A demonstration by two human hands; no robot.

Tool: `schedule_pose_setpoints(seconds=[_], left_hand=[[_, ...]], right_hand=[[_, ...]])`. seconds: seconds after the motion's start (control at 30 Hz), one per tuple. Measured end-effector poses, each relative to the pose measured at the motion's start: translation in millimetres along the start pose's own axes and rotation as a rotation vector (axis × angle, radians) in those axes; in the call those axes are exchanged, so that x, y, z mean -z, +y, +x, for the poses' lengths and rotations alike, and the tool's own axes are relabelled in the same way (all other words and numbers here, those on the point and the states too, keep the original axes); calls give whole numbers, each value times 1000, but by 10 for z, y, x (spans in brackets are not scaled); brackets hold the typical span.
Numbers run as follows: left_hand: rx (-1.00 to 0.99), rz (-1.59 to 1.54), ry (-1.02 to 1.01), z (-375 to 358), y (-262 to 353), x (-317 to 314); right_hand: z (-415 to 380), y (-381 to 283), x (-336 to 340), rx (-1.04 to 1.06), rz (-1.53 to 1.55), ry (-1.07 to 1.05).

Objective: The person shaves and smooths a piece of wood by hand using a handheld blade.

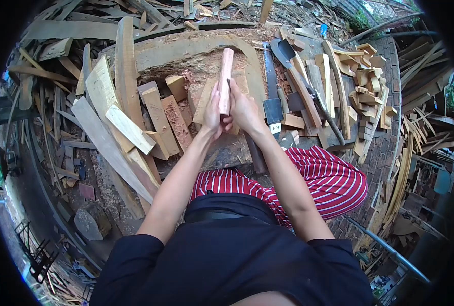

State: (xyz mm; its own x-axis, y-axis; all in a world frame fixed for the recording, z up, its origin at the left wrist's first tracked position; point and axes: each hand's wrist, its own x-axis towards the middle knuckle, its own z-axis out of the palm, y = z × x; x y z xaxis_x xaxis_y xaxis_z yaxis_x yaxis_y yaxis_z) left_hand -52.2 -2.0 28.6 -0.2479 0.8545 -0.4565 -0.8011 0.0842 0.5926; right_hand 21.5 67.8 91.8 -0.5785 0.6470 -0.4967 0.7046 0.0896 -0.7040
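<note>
A squared, pinkish piece of wood (226,76) stands out between my two hands, its long axis pointing away from me. My left hand (213,111) is closed along its left side, fingers curled below. On the opposite side my right hand (243,108) grips it, the thumb lying along the edge. Behind the hands is a worn wooden work block (186,51) strewn with reddish shavings. Beneath my right forearm a dark handle (256,155) sticks out toward me.
Right of the hands lie a saw (270,71) and an adze-like tool with a dark blade (284,49). Farther right are stacked cut wooden blocks (367,97). Long planks (127,76) and short offcuts (176,120) crowd the left side.
</note>
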Motion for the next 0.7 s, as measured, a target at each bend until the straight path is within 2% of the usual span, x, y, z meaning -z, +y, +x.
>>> schedule_pose_setpoints(seconds=[0.03,0.1,0.13,0.17,0.23,0.3,0.37,0.4,0.43,0.5,0.57,0.63,0.7], left_hand=[[-9,0,-3,29,-28,29],[-19,-94,7,96,-69,120],[43,-89,16,57,-67,157],[188,-197,-13,134,-123,289],[116,-106,6,1,-4,114],[163,-144,16,-28,-12,150],[195,-192,20,61,-16,195],[163,-190,3,88,-69,244],[141,-187,-11,83,-99,270],[159,-185,-30,77,-139,313],[335,-216,26,95,-80,281],[309,-293,-20,34,-12,201],[138,-137,46,-26,6,84]], right_hand=[[-25,55,-29,44,-18,11],[-212,100,-112,168,-292,41],[-184,134,-162,173,-325,75],[-104,173,-205,175,-357,115],[311,190,-107,146,-376,169],[347,100,-73,121,-391,210],[121,-127,-1,22,-106,65],[92,62,-114,164,-351,99],[-38,98,-181,194,-495,140],[23,117,-156,136,-242,55],[372,74,-15,62,-355,128],[430,33,44,104,-472,146],[236,68,-43,64,-347,71]])
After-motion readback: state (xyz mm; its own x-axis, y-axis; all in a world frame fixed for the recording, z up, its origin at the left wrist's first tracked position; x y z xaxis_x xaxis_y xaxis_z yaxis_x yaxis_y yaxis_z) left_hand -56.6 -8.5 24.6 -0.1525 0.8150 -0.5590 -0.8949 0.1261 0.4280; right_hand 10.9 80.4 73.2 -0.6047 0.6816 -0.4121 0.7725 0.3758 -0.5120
